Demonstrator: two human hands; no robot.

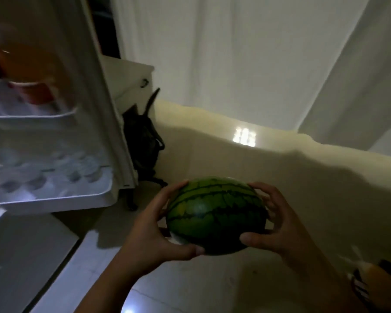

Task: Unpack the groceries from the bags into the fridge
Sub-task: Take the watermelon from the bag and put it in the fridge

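I hold a small round green watermelon with dark stripes [216, 214] in the air in front of me, above the pale tiled floor [190, 288]. My left hand [154, 231] cups its left side, thumb beneath; my right hand [271, 224] grips its right side, fingers spread over the rind. To the left stands the open white fridge door [95, 109], its lower shelf [54, 195] blurred. A dark bag [142, 147] sits behind the door against the cream wall [280, 177], below white curtains [235, 53].
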